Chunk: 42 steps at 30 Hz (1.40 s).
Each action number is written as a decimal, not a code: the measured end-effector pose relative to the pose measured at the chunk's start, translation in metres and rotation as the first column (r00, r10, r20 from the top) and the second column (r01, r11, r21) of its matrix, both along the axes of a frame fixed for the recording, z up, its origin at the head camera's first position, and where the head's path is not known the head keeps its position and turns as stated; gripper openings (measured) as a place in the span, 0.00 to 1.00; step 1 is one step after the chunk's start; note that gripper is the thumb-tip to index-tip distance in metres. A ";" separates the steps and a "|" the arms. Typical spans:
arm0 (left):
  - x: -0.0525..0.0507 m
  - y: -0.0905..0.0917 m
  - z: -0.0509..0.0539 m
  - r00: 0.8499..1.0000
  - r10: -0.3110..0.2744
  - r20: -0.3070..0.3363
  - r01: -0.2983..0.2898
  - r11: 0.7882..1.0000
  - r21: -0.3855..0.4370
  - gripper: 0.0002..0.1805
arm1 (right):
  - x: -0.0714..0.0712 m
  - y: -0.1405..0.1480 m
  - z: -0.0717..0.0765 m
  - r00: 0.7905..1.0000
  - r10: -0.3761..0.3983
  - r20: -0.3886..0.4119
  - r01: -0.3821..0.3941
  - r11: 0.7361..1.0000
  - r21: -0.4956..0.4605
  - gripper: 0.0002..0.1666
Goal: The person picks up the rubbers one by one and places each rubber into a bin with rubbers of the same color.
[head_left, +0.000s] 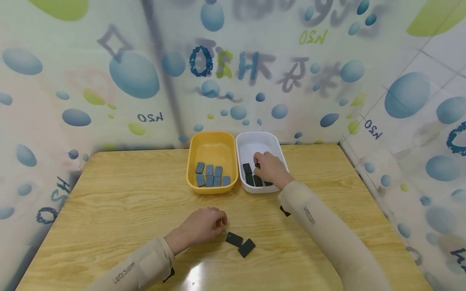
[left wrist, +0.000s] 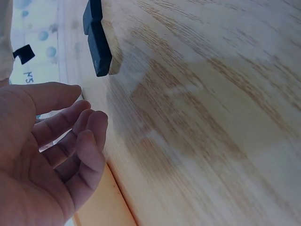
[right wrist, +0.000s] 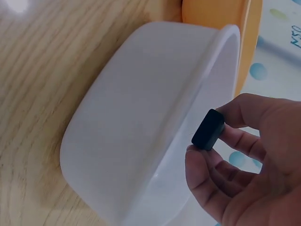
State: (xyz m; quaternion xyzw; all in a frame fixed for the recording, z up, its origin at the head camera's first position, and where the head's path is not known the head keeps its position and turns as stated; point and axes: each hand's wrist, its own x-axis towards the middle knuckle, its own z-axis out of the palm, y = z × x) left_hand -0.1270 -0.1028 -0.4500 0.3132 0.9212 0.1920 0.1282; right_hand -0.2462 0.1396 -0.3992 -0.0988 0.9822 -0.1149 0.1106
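Over the white tub (head_left: 259, 141), my right hand (head_left: 271, 169) pinches a small black rectangular block (right wrist: 208, 130) between thumb and fingers. Several black blocks (head_left: 247, 169) lie on that tub's floor, partly hidden by the hand. My left hand (head_left: 205, 225) hovers over the table with fingers loosely bent and nothing in them. Just beyond its fingertips, two black blocks lie together on the wood, a left one (head_left: 234, 239) and a right one (head_left: 247, 247).
A yellow tub (head_left: 212, 143) with several grey-blue blocks (head_left: 217, 171) stands against the white tub's left side. One black block (head_left: 285, 211) shows beside the right sleeve, another dark piece (head_left: 169, 275) beside the left sleeve. A patterned wall (head_left: 204, 105) rises behind the wooden table (head_left: 138, 190).
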 end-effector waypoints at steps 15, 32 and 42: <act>0.003 -0.001 0.003 0.999 -0.013 -0.041 0.014 0.999 0.028 0.05 | -0.031 -0.004 -0.007 0.986 -0.081 0.149 0.079 0.997 0.022 0.11; 0.002 -0.002 0.002 1.000 -0.005 -0.009 0.005 1.000 0.019 0.10 | -0.049 -0.010 -0.016 0.970 -0.112 0.216 0.107 0.994 0.037 0.09; 0.004 -0.002 0.000 1.000 -0.003 0.021 0.002 1.000 0.019 0.09 | -0.053 -0.012 -0.030 0.967 -0.112 0.230 0.108 0.994 0.031 0.08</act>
